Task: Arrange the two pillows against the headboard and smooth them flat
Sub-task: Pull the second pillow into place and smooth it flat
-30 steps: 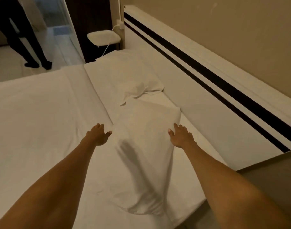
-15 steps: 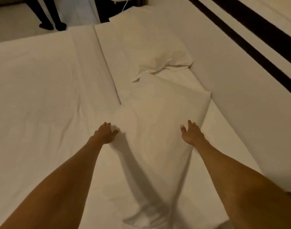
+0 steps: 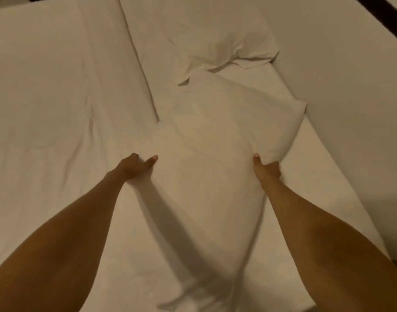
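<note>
Two white pillows lie in a row along the white headboard on the right. The near pillow runs lengthwise toward me, its far corner touching the headboard. My left hand grips its left edge, thumb on top and fingers tucked under. My right hand grips its right edge the same way, the fabric bunched above the thumb. The far pillow lies flat beyond it, its loose case end crumpled where the two meet.
White bed sheet covers the mattress to the left, with a long fold beside the pillows. A dark stripe crosses the headboard at top right. The mattress edge is at bottom right.
Both hands went from open beside the near pillow to closed on its two long edges. My view has tilted down and moved closer, so the room and the standing person have left the frame.
</note>
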`<state>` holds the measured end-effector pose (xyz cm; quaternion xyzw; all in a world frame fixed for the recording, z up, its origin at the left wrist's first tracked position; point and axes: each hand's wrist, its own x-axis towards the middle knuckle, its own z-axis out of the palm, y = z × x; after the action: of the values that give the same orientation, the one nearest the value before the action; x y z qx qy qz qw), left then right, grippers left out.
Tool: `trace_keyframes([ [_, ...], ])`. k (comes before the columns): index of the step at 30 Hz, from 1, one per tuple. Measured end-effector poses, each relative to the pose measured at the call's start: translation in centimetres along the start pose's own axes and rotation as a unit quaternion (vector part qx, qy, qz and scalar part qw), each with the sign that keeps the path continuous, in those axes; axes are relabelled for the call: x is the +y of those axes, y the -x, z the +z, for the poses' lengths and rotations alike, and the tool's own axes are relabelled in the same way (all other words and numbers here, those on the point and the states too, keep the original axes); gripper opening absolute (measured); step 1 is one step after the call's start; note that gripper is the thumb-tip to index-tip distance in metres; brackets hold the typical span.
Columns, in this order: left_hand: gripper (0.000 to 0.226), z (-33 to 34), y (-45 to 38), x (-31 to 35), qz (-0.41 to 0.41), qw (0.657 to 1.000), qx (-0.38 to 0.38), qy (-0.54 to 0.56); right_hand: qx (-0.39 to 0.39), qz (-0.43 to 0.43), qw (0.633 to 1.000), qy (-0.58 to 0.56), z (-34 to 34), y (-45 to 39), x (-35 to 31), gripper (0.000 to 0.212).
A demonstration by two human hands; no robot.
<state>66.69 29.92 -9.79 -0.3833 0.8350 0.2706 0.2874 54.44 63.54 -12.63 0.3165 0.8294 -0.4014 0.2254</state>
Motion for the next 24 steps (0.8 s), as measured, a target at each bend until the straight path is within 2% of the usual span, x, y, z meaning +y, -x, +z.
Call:
trace_keyframes([
  [2, 0.103, -0.3, -0.1, -0.1, -0.006, 1.000, -0.009, 0.010, -0.001, 0.023, 0.999, -0.037, -0.3, 0.0, -0.1, 0.093],
  [6, 0.104, -0.7, 0.3, 0.2, -0.003, 0.999, -0.015, 0.042, -0.032, 0.068, 0.986, -0.147, -1.1, 0.3, -0.6, 0.097],
  [11, 0.103, -1.5, 0.9, 0.2, 0.001, 0.995, -0.034, 0.099, -0.072, 0.071, 0.973, -0.208, -1.8, 1.4, -1.0, 0.094],
  [19, 0.081, -3.3, 2.8, -0.1, -0.015, 0.978, -0.069, 0.195, -0.081, 0.058, 0.980, -0.171, -4.9, 3.9, -2.6, 0.062],
  [20, 0.082, -3.4, 3.3, -0.5, -0.017, 0.975, -0.080, 0.206, -0.077, 0.051, 0.982, -0.163, -5.4, 4.3, -2.9, 0.061],
  [23, 0.104, -2.8, 3.5, -1.6, -0.019, 0.974, -0.101, 0.203, -0.067, 0.020, 0.987, -0.143, -6.7, 5.6, -4.1, 0.054],
  [24, 0.100, -2.4, 4.1, -1.4, -0.015, 0.972, -0.107, 0.208, -0.063, 0.010, 0.988, -0.138, -7.3, 6.0, -4.6, 0.050],
])
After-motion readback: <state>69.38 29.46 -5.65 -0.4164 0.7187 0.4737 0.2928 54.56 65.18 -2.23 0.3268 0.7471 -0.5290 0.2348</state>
